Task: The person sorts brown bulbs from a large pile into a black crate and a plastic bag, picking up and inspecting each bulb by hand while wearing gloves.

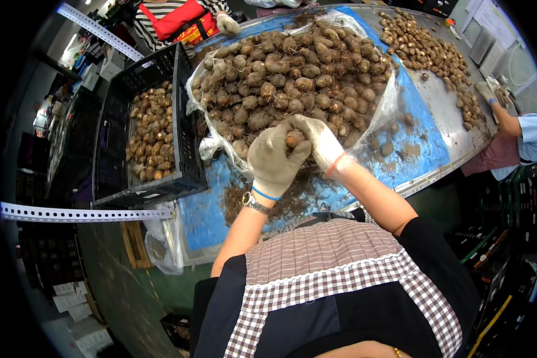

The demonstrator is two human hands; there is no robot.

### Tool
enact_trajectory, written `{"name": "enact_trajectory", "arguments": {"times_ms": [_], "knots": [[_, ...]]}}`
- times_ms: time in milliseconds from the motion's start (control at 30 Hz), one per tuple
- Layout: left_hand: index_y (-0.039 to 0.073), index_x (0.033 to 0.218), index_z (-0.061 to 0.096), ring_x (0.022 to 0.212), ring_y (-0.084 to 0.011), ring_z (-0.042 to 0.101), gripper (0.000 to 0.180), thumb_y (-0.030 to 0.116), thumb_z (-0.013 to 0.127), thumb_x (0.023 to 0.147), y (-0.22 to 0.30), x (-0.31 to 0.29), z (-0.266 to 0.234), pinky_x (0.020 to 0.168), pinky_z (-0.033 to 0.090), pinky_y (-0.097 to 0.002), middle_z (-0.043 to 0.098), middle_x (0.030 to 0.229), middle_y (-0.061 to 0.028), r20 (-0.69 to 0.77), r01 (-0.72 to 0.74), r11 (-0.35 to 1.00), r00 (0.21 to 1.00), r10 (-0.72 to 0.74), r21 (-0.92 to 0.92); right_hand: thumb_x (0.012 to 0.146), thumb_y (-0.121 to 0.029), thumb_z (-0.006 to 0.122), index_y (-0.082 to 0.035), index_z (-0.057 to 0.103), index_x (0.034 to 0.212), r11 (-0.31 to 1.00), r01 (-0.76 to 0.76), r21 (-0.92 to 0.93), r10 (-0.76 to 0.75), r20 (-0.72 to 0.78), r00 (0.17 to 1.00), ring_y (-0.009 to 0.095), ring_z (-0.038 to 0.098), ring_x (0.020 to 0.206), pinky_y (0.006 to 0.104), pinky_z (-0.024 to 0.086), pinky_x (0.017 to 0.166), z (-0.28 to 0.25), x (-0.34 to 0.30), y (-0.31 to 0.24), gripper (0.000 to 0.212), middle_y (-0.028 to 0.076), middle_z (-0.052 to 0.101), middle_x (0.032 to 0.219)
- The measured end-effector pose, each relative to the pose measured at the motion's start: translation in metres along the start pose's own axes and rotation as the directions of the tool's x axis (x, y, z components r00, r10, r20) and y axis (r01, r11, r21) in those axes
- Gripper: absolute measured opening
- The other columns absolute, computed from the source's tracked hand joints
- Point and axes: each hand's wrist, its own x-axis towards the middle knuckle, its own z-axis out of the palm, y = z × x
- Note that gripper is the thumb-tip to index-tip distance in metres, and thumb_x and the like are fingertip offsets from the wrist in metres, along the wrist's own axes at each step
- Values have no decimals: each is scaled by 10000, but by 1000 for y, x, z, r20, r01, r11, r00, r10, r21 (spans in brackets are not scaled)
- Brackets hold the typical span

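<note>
My left hand [274, 158], in a soiled whitish work glove with a blue band at the wrist, is closed round a small brown taro corm [294, 139]. From the other side my right hand [321, 143], gloved too and with an orange band, has its fingers bent over the same corm. Both hands are at the near edge of a big heap of hairy, dirt-covered taro corms [292, 74]. The heap lies in an opened clear plastic bag [383, 119]. My right fingertips are partly hidden behind the corm and the left hand.
A black plastic crate [140, 194] of cleaner corms stands on the left. Blue sheeting [426, 134] with loose soil covers part of the metal table [444, 113]. More corms [423, 48] lie at the far right. Two other people work at the table, one far left, one right.
</note>
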Motion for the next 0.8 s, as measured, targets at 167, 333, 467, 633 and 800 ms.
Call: {"name": "enact_trajectory", "arguments": {"times_ms": [167,333,467,633,800], "knots": [[24,941,669,672,-268,612,415,411,518,956,-20,-14,-2,636,475,-406,573,691,-151,309,436,854,885,-350,-283,907,-181,590,-45,620,1182,376,466,-801,-623,153,767,333,639,663,393,513,594,6,1,-3,308,178,627,701],[106,1079,655,422,-87,388,404,433,432,997,-14,8,-20,369,271,-275,512,649,-33,856,947,-87,237,-460,-309,831,-203,673,-57,541,1299,335,478,-812,-533,256,807,336,655,686,378,513,590,-1,2,-19,508,165,640,738],[111,951,622,380,-52,284,471,528,409,991,4,9,-17,359,177,-240,375,508,36,820,852,-328,183,-543,-407,797,-200,713,-55,468,1369,454,427,-782,-516,160,841,335,661,699,384,516,596,7,1,-19,639,169,659,809],[127,864,592,360,-70,254,505,586,415,974,19,3,-3,362,174,-243,362,472,67,749,748,-391,209,-628,-536,841,-161,663,-66,472,1359,291,423,-858,-647,150,748,331,668,714,390,526,612,7,-3,3,560,166,669,821],[107,883,581,378,-76,278,524,600,422,968,21,-8,4,366,204,-247,403,511,45,711,697,-385,254,-656,-605,865,-116,622,-61,597,1147,216,418,-883,-704,156,693,317,667,705,381,529,604,1,-2,4,289,149,680,826]]}}
